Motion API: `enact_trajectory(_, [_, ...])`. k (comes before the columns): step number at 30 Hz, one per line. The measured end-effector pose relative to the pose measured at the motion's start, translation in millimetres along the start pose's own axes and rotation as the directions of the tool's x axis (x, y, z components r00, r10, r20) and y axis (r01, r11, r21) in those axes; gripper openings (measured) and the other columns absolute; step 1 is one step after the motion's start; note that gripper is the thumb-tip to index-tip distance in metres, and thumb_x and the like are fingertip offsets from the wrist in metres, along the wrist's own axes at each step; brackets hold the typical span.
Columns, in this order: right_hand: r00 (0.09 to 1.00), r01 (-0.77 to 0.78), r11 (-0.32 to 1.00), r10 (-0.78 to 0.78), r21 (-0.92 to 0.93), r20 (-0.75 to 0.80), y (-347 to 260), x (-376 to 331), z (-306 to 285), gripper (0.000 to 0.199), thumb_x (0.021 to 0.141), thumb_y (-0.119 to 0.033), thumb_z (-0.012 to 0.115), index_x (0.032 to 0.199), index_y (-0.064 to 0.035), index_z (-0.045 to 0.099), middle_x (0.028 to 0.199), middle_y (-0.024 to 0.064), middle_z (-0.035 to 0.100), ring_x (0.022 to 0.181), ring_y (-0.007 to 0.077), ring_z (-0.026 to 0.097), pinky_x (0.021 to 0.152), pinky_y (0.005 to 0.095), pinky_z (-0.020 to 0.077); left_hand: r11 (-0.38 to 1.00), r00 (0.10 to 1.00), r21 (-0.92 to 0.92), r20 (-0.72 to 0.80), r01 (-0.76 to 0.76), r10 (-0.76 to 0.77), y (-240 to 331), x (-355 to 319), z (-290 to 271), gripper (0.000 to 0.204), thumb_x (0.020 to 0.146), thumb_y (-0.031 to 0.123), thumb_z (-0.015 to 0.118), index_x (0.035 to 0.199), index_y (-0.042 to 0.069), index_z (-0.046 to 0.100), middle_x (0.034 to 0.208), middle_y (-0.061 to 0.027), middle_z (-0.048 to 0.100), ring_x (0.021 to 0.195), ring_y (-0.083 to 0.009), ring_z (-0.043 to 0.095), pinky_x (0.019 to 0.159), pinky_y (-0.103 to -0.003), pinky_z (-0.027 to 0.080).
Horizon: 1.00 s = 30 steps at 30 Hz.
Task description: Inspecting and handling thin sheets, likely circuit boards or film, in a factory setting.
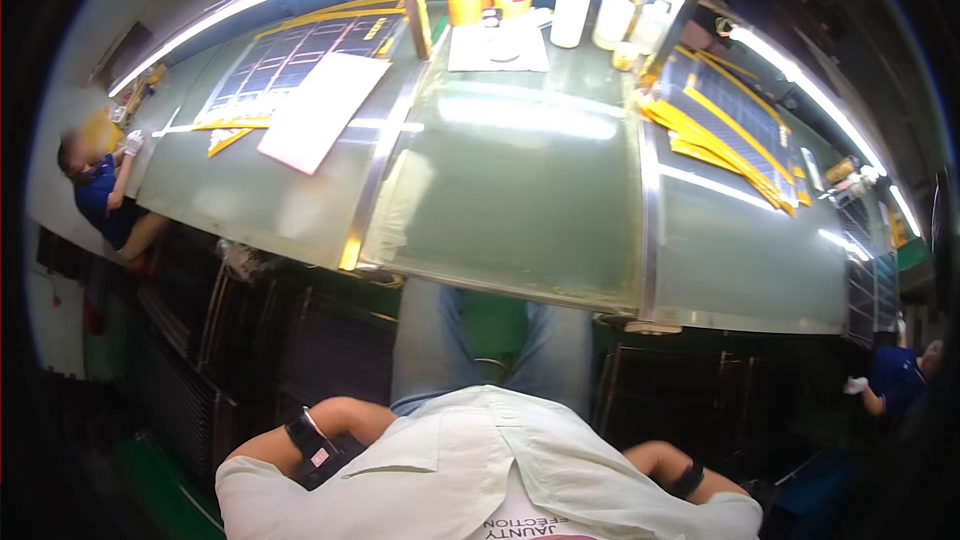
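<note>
Down at six o'clock, both bare arms (350,415) bend in beside a pale shirt (440,450), but the left hand and right hand are out of sight, so honestly can't tell if they're spread, pressed together or pinching anything. Nearest work surface is the glossy green workbench (520,210), running from dead centre up to twelve. White rectangular sheet (325,110) at ten o'clock overlaps a dark gridded panel (275,60); yellow-edged panels (735,120) overlap at two. White cylindrical bottle (571,12) around twelve-thirty.
</note>
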State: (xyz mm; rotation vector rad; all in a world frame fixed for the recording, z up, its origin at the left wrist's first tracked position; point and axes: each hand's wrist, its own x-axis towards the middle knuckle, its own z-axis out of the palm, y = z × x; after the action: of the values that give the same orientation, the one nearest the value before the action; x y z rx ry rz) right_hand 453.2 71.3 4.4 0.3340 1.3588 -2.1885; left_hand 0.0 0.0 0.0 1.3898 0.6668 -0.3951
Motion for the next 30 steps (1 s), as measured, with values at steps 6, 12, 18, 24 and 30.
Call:
enact_trajectory(6, [0.692,0.396,0.753,-0.621,-0.526,-0.368,-128,-49,-36,0.02,0.089,-0.007,0.059,0.106,0.0009,0.063,0.098,0.0106,0.066,0.093,0.0203,0.061,0.084,0.0311,0.0462,0.895,0.37,0.078,-0.892,-0.44,0.26,96,9,-77,0.02,0.088,0.009,0.06,0.107,0.006,0.065,0.099,-0.0077,0.068,0.091,-0.0162,0.063,0.08,-0.027,0.049])
enact_trajectory(12, [0.71,0.17,0.691,-0.58,-0.702,-0.399,-206,-111,-22,0.022,0.09,-0.007,0.058,0.111,-0.0016,0.062,0.097,0.0081,0.067,0.091,0.0172,0.063,0.083,0.0289,0.0474,0.818,0.189,0.521,-0.801,-0.245,0.567,168,-49,-144,0.024,0.088,0.008,0.06,0.112,0.007,0.062,0.106,-0.0084,0.064,0.089,-0.0158,0.063,0.08,-0.029,0.05])
enact_trajectory(18, [0.418,-0.091,0.81,-0.497,-0.58,-0.76,-280,-219,-109,0.035,0.094,-0.031,0.054,0.113,-0.0023,0.061,0.091,0.01,0.068,0.089,0.0191,0.065,0.089,0.0333,0.048,0.614,0.63,-0.346,-0.703,-0.709,0.331,164,-215,-292,0.035,0.09,0.029,0.056,0.114,0.004,0.059,0.11,-0.0128,0.064,0.095,-0.0218,0.063,0.078,-0.029,0.051])
enact_trajectory(24, [-0.48,0.529,0.662,-0.283,-0.531,-0.831,-258,-311,-299,0.067,0.083,-0.061,0.054,0.11,0.0004,0.054,0.086,0.0127,0.068,0.069,0.0201,0.067,0.062,0.0277,0.0554,0.697,-0.192,0.366,-0.929,-0.617,0.318,52,-114,-393,0.04,0.09,0.032,0.055,0.122,0.008,0.051,0.113,-0.0105,0.057,0.101,-0.0193,0.054,0.084,-0.032,0.043])
enact_trajectory(30, [-0.486,0.752,0.386,-0.226,-0.535,-0.844,-309,-312,-398,0.078,0.072,-0.071,0.059,0.099,0.0023,0.054,0.088,0.0193,0.066,0.072,0.0274,0.067,0.063,0.0359,0.0568,0.837,0.268,0.338,-0.933,0.43,0.239,84,86,-315,0.075,0.087,0.063,0.042,0.144,0.015,0.03,0.152,-0.016,0.016,0.141,-0.0374,0.007,0.108,-0.062,0.009])
